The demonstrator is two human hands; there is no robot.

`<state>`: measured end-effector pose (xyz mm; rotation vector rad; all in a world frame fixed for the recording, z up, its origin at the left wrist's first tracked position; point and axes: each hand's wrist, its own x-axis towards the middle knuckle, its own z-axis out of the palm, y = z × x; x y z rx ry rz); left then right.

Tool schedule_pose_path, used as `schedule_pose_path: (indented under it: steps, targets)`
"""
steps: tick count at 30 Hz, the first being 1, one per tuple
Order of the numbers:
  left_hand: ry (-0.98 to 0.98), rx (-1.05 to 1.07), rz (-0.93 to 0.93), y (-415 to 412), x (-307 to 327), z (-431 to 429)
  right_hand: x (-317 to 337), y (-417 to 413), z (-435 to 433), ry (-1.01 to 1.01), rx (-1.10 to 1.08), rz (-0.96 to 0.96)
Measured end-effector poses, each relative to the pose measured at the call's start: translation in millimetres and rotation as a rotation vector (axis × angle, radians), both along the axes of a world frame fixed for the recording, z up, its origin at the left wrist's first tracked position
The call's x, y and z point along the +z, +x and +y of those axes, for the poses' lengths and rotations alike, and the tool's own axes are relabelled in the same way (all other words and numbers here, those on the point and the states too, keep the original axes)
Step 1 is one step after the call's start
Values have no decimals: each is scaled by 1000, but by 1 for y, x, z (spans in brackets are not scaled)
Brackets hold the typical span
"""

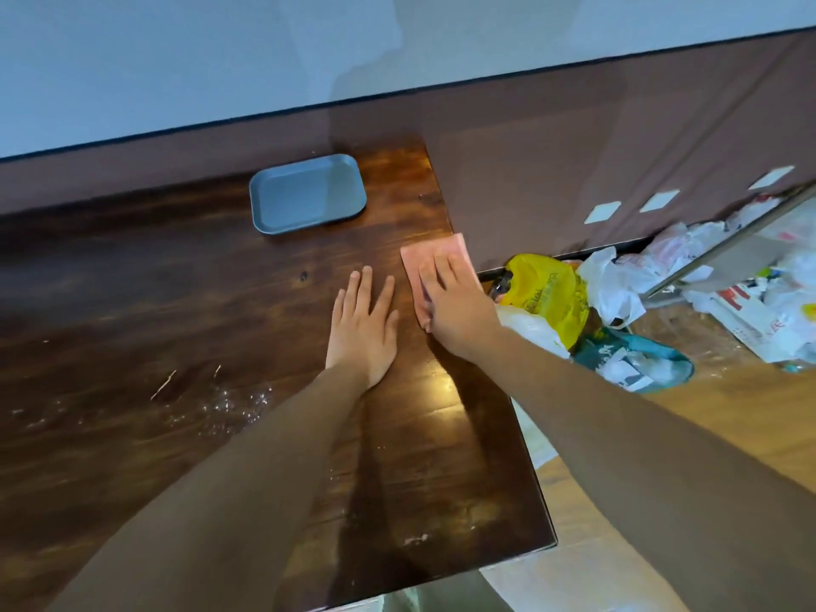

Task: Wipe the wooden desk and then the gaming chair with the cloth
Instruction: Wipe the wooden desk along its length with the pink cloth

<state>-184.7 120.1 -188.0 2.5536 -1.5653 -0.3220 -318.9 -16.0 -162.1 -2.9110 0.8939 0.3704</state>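
Pink cloth (427,257) lies flat on the wooden desk (176,302), hard against its right edge and a little short of the far right corner. The right hand (455,307) presses down on it with straight fingers held close together, palm covering the near half. It pins the cloth rather than pinching it. The left hand (364,329) rests flat on bare wood just beside the cloth, fingers slightly spread and holding nothing.

The cloth looks folded into a rectangle. Its long axis runs from near to far, roughly parallel to the desk's right edge, and its far short edge faces the back wall.

The desk is the step in hand, and most of it seems unwiped. Pale crumbs and specks (229,404) lie toward the near left, and a grey-blue tray (304,192) sits by the far edge. To wipe well, keep the palm flat with even pressure and sweep in overlapping strokes along the grain. Gather the crumbs toward one edge rather than scattering them, and lift the tray to reach beneath it. The gaming chair is not in view.
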Motion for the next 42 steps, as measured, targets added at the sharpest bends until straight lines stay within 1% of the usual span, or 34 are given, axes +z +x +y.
schedule_pose_path:
  steps: [3,5,7,9,10,11,13,15,17,19,21,22,23,26,27,31,33,35,37,38,40,42]
  targets:
    - [50,10,54,-16,6,14,-1,-47,49,-60,89,70]
    - [91,16,48,-27,7,22,0,-71,72,-22,66,80]
    - [115,21,33,-32,7,25,2,-78,74,-22,97,107]
    - [113,25,12,-33,4,25,1,-68,60,-61,198,125]
    - [112,22,8,-33,2,25,1,-59,49,-79,215,132]
    - [105,23,-1,-31,3,24,6,-46,37,-81,179,116]
    - [109,25,-1,-29,-4,24,8,-23,17,0,3,42]
    - [122,25,16,-28,-6,23,7,-8,5,43,-74,-13]
    - [152,16,33,-26,-5,22,4,-6,6,48,-64,-21]
    - [196,2,62,-25,2,21,5,-24,22,20,-68,-8]
    - [225,-20,94,-25,9,23,9,-51,48,-65,52,67]
    - [223,-27,109,-28,12,25,10,-68,64,-72,94,88]
    - [214,-26,114,-33,13,28,10,-83,82,-49,88,83]
    - [209,-2,99,-51,9,38,10,-117,120,90,-52,80]
    - [224,3,86,-53,8,40,10,-120,123,93,-54,88]
    - [254,9,69,-52,2,37,13,-95,83,-50,149,168]
    - [258,24,58,-51,-2,37,19,-72,59,-26,103,171]
    - [270,28,55,-50,-3,35,25,-54,45,66,-18,107]
    - [281,30,47,-49,-1,34,21,-47,39,110,-80,20]
    - [285,27,46,-49,1,35,17,-50,41,107,-81,7]
    - [298,15,73,-50,8,35,10,-67,54,35,-11,62]
    - [308,9,121,-49,19,35,4,-95,83,-3,10,63]
